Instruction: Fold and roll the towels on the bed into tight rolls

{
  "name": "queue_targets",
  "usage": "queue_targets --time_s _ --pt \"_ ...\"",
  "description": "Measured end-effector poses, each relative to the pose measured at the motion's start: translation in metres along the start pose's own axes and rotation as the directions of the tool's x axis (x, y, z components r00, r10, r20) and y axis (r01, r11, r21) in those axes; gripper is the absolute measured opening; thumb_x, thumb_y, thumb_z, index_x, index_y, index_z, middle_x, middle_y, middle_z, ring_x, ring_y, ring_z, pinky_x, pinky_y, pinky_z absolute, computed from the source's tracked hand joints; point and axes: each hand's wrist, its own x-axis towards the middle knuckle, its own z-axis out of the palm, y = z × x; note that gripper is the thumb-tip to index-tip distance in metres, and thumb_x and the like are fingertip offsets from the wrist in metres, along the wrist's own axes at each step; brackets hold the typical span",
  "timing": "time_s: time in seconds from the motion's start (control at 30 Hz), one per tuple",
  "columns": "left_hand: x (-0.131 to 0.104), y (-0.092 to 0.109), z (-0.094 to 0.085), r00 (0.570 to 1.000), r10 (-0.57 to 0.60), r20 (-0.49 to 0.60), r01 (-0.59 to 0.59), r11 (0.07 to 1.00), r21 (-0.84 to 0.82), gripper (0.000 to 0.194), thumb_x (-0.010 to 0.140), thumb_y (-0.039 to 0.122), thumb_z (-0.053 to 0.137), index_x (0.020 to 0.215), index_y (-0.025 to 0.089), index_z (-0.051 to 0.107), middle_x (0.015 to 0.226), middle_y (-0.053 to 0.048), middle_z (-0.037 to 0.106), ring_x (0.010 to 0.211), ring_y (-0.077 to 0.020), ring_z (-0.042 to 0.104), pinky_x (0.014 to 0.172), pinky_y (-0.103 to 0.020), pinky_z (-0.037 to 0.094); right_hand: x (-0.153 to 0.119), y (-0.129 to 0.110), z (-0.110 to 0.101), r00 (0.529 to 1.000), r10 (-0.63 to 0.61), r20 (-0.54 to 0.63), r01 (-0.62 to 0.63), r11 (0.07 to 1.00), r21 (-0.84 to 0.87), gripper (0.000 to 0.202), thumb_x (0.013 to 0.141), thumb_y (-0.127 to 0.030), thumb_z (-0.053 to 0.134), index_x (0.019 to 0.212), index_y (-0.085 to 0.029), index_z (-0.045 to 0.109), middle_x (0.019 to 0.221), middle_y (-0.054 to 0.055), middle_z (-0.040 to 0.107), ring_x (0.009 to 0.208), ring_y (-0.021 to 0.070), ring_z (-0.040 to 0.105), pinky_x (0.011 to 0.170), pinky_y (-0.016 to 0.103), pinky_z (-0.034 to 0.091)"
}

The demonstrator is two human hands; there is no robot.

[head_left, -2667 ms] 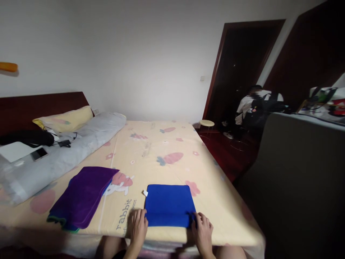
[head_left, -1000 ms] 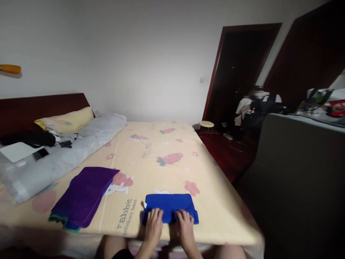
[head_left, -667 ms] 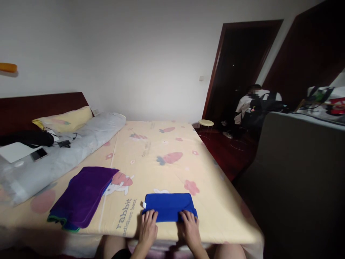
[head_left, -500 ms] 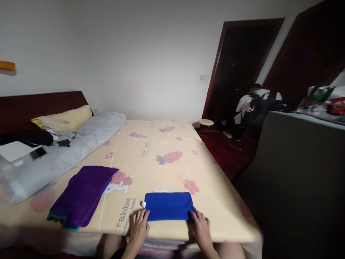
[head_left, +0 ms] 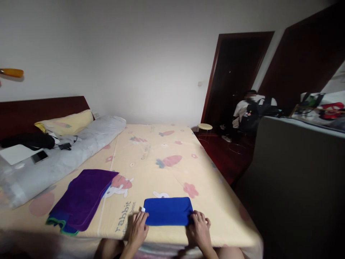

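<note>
A folded blue cloth [head_left: 168,211] lies flat on the bed [head_left: 223,216] near its front edge, with a small white tag at its left side. My left hand [head_left: 138,227] pinches the cloth's left edge by the near corner, fingers bent together. At the right edge, my right hand [head_left: 200,227] has its curled fingers closed on the cloth's near corner. Off to the left lies a stack of purple and blue cloths [head_left: 83,196], purple on top, with green-edged ends at the near side.
A rolled grey quilt [head_left: 88,144] bears a phone [head_left: 40,157], a white flat object [head_left: 17,154] and cables. Behind it is a yellow pillow [head_left: 66,122]. A stool [head_left: 205,126] and a seated person [head_left: 241,113] are near the door; a dark cabinet [head_left: 296,180] stands right.
The view has tilted slightly upward, so the scene sits lower in the picture. Both hands remain at the blue cloth's side edges, with little other movement.
</note>
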Motion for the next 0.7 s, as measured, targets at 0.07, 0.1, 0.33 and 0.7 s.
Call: queue_targets --time_s 0.07,0.1,0.33,0.7 --pt "0.0 -0.001 -0.007 1.0 -0.002 0.0 0.002 0.999 -0.039 0.048 0.07 0.004 0.044 0.108 0.024 0.064 0.108 -0.006 0.069 0.109 -0.0243 0.06 0.097 -0.042 0.045 0.002 0.001 -0.005 0.999 -0.031 0.013 0.031 0.999 0.043 0.026 0.068 -0.014 0.051 0.091 -0.025 0.058 0.104 0.004 0.066 0.103 0.0257 0.055 0.089 0.043 0.033" --pt "0.0 -0.002 -0.01 1.0 -0.006 0.012 0.006 0.998 -0.067 0.046 0.069 0.006 0.045 0.107 0.024 0.064 0.105 -0.006 0.07 0.106 -0.0236 0.061 0.094 -0.04 0.047 0.003 0.001 -0.006 0.999 -0.04 0.023 0.038 0.997 0.069 0.02 0.07 -0.016 0.051 0.087 -0.024 0.057 0.096 0.003 0.066 0.097 0.0242 0.056 0.088 0.042 0.034" --pt "0.011 -0.015 -0.007 0.994 -0.099 0.035 0.104 0.98 -0.169 0.044 0.073 0.008 0.042 0.11 0.023 0.062 0.09 -0.002 0.069 0.088 -0.0163 0.064 0.083 -0.029 0.051 0.001 0.004 0.008 0.999 -0.019 -0.027 0.023 0.99 0.142 0.015 0.085 -0.026 0.048 0.096 -0.023 0.057 0.082 0.003 0.066 0.077 0.0204 0.059 0.078 0.036 0.039" --pt "0.019 0.024 0.012 0.993 -0.006 -0.118 0.01 0.999 0.038 0.042 0.087 0.009 0.037 0.114 0.024 0.065 0.116 -0.006 0.068 0.109 -0.0204 0.06 0.095 -0.038 0.047 0.013 -0.024 0.003 0.994 -0.049 -0.094 0.06 0.991 0.122 0.027 0.091 -0.024 0.044 0.114 -0.027 0.059 0.112 0.005 0.066 0.101 0.0215 0.06 0.085 0.037 0.041"
